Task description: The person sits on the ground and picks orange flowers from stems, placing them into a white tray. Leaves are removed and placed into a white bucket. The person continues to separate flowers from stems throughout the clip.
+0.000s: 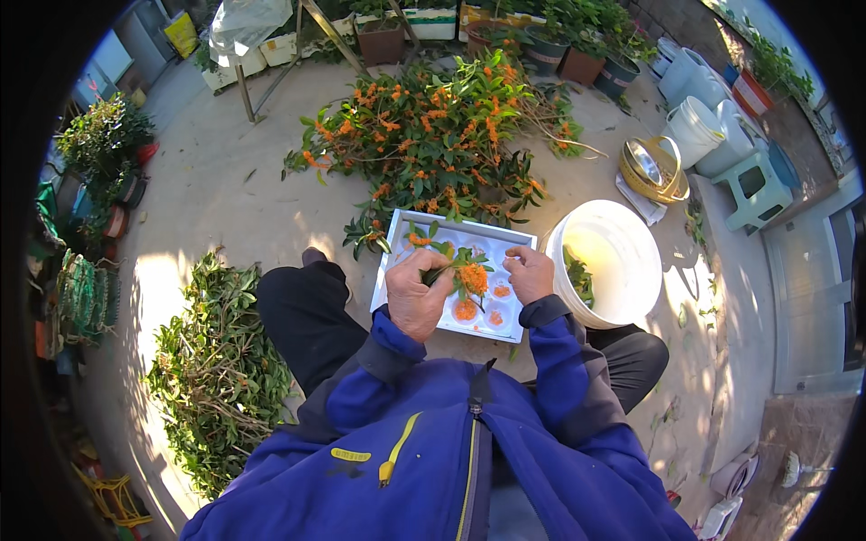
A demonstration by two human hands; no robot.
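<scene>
My left hand is closed around a sprig with green leaves and a dense cluster of orange flowers. The cluster hangs over a shallow white tray with round hollows, which rests in front of my crossed legs. Loose orange petals lie in some of the hollows, and leafy flowering bits lie toward the tray's far left. Just right of the cluster, my right hand is above the tray's right side with thumb and fingers pinched together. Whatever may be between them is too small to tell.
A white bucket with green leaves inside stands at my right. Beyond the tray lies a big heap of orange-flowering branches. Stripped leafy branches are piled at left. A woven basket and green stool stand farther right.
</scene>
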